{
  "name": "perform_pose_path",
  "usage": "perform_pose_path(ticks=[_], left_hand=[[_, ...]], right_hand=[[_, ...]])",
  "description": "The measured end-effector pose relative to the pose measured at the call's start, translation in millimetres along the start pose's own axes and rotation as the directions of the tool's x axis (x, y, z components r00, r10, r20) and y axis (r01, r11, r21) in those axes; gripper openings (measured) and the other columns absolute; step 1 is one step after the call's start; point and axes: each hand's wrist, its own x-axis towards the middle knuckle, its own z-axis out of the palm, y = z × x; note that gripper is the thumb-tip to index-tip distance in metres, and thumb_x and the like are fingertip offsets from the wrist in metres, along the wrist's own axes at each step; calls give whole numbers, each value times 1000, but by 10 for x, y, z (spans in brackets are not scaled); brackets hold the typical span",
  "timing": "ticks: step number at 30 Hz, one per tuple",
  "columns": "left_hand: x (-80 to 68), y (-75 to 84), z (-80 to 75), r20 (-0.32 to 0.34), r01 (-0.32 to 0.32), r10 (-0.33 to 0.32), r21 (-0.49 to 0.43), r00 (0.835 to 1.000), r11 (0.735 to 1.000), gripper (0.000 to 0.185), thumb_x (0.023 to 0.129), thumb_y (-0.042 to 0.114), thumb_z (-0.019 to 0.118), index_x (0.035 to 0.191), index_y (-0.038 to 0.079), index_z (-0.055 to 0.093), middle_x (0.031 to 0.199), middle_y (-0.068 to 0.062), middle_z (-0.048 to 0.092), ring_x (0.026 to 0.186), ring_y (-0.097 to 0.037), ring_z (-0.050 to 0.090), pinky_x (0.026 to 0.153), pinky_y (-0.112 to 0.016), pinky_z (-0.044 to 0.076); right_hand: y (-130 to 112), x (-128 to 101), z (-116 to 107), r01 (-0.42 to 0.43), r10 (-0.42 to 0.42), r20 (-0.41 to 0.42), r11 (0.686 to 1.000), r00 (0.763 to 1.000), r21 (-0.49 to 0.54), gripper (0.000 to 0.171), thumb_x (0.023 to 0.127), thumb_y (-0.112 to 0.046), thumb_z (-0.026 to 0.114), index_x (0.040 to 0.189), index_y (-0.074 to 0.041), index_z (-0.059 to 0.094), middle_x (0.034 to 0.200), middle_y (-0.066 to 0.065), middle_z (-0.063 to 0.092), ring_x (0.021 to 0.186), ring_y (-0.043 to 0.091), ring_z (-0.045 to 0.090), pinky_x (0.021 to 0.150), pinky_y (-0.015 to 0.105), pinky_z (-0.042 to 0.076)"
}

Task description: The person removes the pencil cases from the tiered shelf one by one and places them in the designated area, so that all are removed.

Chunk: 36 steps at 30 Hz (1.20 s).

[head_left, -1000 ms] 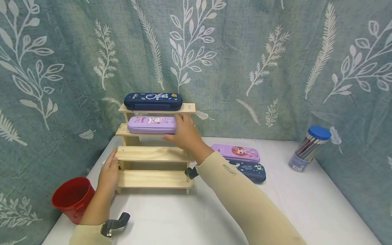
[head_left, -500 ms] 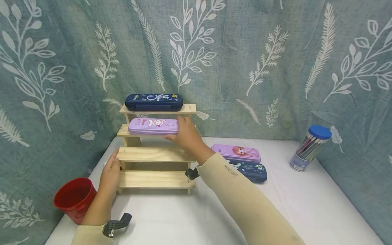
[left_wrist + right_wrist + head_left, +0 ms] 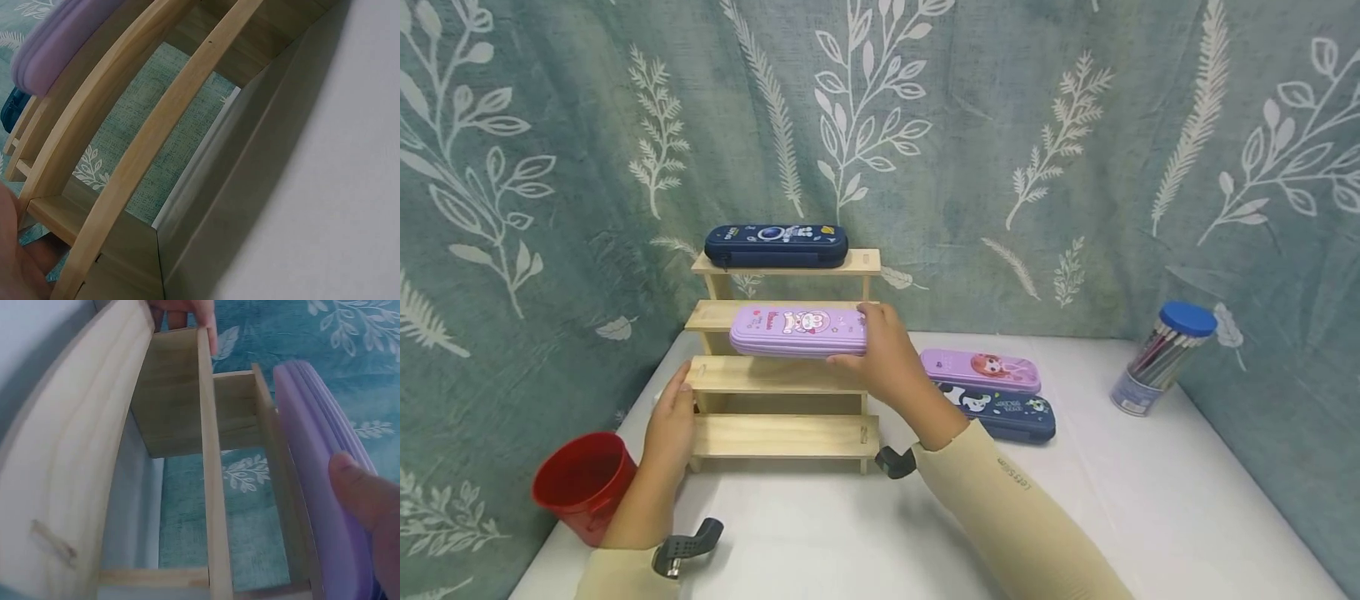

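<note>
White cloth covered the table (image 3: 1150,517), with a teal leaf-patterned curtain (image 3: 1000,125) hung behind it. At the table's left rear stood a four-tier wooden rack (image 3: 782,433), taken as the reference point.

The right hand (image 3: 887,358) grasped the right end of the lilac pencil case (image 3: 797,330), thumb beneath and fingers over the top. The case was held level, in front of the rack's second tier from the top and just above the third; whether it touched the wood could not be told. In the right wrist view the thumb (image 3: 365,500) pressed on the case's edge.

The left hand (image 3: 672,421) rested against the rack's left end at the third tier, fingers straight, holding nothing.

A navy pencil case (image 3: 776,245) lay on the rack's top tier. Right of the rack a pink case (image 3: 981,370) sat stacked on a dark blue case (image 3: 1007,410). Farther right stood a blue-lidded pencil tub (image 3: 1157,358). Left of the rack, near the front, stood a red cup (image 3: 580,483).
</note>
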Motion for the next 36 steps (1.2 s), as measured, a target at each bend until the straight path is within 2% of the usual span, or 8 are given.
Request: perform_pose_path(ticks=[8,17,24,28,32,36], left_hand=[[16,-6,-6,11,6,-6,0,1000,1000,57,113,50,20,168,39,19,176,2,15,164,-30,6,129,-66,6],[-6,7,2,0,-9,9,-6,1000,1000,56,113,48,19,168,39,19,176,2,16,164,-29,7,130,-63,6],[-13,6,-8,-8,-18,18,2,1000,1000,56,112,49,20,168,39,20,176,1,17,164,-31,8,130,-64,6],[-12,25,-2,-3,-21,21,-8,1000,1000,56,113,49,19,168,38,20,176,2,17,164,-30,8,130,-63,6],[-12,30,6,-2,-20,20,-13,1000,1000,57,113,48,19,168,36,19,176,2,17,164,-29,8,130,-62,6],[-20,14,10,-2,-20,20,-15,1000,1000,57,113,48,19,169,36,20,176,1,17,164,-30,8,131,-62,6]], right_hand=[[208,-384,-162,-2,3,-21,998,1000,63,92,82,-41,91,154,-7,43,153,13,44,137,30,51,116,50,46],[513,-740,-260,0,2,-47,998,999,61,92,80,-38,93,152,-7,44,152,14,45,138,32,50,118,53,43],[701,-917,-365,18,-16,-44,998,999,58,92,79,-37,93,152,-6,46,151,15,46,140,33,48,119,55,42],[820,-1008,-452,-16,19,-42,998,999,52,92,80,-37,93,153,-7,44,153,15,44,139,34,48,117,58,42],[967,-1085,-512,-33,34,-31,999,999,25,93,82,-37,92,154,-5,42,156,19,40,146,38,42,120,61,38],[1133,-1147,-543,-13,13,-38,1000,999,4,93,81,-33,93,153,-3,42,158,21,40,150,40,37,122,62,34]])
